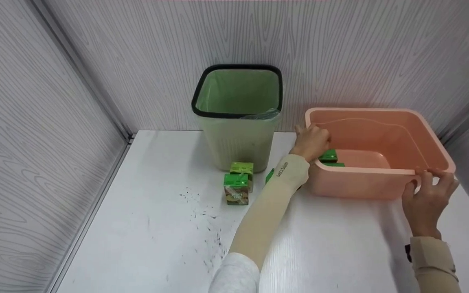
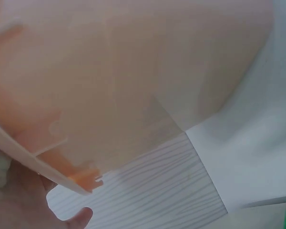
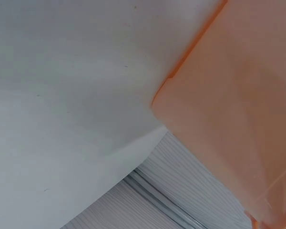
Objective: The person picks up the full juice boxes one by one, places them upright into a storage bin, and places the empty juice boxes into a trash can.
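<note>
A pink plastic tub (image 1: pixel 364 183) stands at the right of the table. My left hand (image 1: pixel 311 142) grips its left rim, fingers curled over the inside and thumb outside; in the left wrist view the hand (image 2: pixel 26 198) is at the lower left, along the rim. My right hand (image 1: pixel 429 199) holds the front rim near the right corner, fingertips over the edge and thumb against the outer wall. Inside the tub, near my left hand, lie green drink cartons (image 1: pixel 329 155). The right wrist view shows the tub's outer wall (image 3: pixel 229 95), but the hand is out of sight.
A pale green trash bin (image 1: pixel 238 138) with a black rim and clear liner stands left of the tub. Two small drink cartons (image 1: pixel 236 193) sit before it. Another green carton (image 1: pixel 270 175) is partly hidden by my left forearm. Dark specks mark the white table (image 1: pixel 153 228); walls enclose it.
</note>
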### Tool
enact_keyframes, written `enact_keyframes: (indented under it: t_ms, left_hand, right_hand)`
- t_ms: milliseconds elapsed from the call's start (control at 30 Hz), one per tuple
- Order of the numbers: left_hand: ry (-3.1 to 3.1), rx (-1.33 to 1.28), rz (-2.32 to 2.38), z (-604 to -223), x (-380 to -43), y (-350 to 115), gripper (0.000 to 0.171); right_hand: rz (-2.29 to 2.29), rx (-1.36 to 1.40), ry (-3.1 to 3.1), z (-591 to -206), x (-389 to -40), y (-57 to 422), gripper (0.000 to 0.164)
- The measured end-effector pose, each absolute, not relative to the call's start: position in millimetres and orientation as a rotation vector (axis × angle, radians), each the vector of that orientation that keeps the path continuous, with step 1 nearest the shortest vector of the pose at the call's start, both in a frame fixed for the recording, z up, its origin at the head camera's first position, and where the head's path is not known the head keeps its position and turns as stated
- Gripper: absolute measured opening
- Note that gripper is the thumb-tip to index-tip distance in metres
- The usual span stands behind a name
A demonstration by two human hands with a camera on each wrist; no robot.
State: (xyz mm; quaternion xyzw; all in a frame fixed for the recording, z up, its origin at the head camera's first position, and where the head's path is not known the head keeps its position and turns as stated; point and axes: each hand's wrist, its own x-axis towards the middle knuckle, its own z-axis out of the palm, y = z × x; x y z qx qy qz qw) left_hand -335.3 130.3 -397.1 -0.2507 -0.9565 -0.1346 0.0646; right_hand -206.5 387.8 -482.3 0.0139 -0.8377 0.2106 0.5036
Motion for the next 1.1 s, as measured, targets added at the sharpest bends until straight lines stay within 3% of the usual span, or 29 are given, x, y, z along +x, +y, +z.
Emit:
enact_keyframes:
  t_ms: [1100]
  left_hand:
    - [-2.647,-0.963,-0.552,-395,-298,63,0.024]
  right_hand:
    - [0.491,0.017,-2.002,-483,-210,392,0.018]
